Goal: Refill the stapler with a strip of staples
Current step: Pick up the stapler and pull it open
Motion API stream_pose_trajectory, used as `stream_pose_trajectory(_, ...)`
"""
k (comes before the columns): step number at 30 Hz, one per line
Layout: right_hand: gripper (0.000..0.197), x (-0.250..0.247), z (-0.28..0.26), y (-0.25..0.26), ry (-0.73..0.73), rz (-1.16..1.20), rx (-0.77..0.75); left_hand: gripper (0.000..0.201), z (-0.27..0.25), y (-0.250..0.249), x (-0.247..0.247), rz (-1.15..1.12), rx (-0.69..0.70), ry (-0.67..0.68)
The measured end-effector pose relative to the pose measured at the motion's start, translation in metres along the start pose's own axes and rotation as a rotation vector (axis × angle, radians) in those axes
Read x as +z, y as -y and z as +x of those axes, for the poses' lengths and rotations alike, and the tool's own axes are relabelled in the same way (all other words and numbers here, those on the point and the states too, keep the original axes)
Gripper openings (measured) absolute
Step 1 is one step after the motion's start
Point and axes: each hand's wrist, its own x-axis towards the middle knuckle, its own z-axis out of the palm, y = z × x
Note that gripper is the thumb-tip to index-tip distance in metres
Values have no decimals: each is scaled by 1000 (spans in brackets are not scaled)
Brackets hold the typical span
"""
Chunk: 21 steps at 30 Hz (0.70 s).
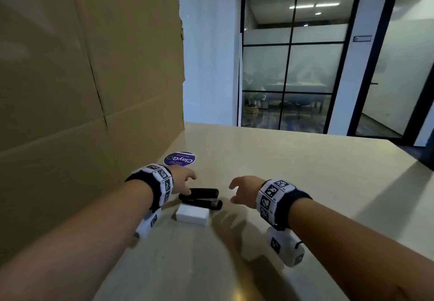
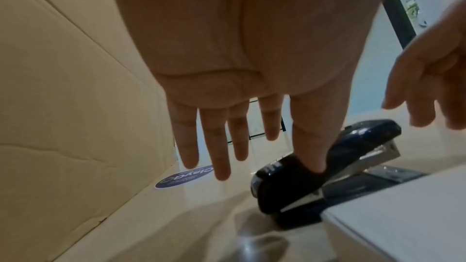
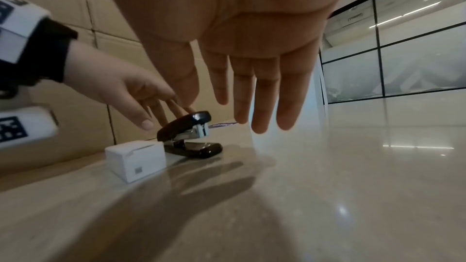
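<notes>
A black stapler (image 1: pixel 200 197) (image 2: pixel 315 168) (image 3: pixel 188 132) lies on the beige table (image 1: pixel 293 173), its top arm raised a little off the base. A small white box (image 1: pixel 192 215) (image 2: pixel 403 218) (image 3: pixel 136 158) sits just in front of it, touching or nearly so. My left hand (image 1: pixel 185 180) (image 2: pixel 219 127) (image 3: pixel 136 95) reaches over the stapler's rear with straight, spread fingers. Its thumb lies against the black top cover. My right hand (image 1: pixel 244 190) (image 3: pixel 252 87) (image 2: pixel 428 87) hovers to the right of the stapler, fingers straight and empty. No staple strip is visible.
A tall cardboard box (image 1: pixel 82 77) stands along the left, close behind the stapler. A round purple sticker (image 1: pixel 180 159) lies flat on the table beyond my left hand. The table stretches to the right and ends before glass partitions (image 1: pixel 293 65).
</notes>
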Motion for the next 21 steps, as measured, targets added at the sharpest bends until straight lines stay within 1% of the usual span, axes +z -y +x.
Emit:
stream_pose_trajectory(3,48,5,4,4,41,-2,0,66,9,3,5,52,10,32)
stream_pose_trajectory(4,48,7,4,6,57,-7,2,64,11,2,6,73,13,48)
stream_pose_trajectory(6,50,12,2,8,98,-34,9,53,15,-4,6,123,28,79)
stream_pose_trajectory(8,52,16,-1,6,133,-70,19,43,19,-10,5,164,44,79)
stream_pose_trajectory(9,52,18,-3,3,143,-90,25,41,21,-11,5,178,46,80)
stream_pose_trajectory(16,49,22,-19,-18,178,-122,35,41,26,-16,5,232,57,87)
stream_pose_trajectory(21,48,22,-31,-30,174,-127,59,41,21,-39,8,208,137,82)
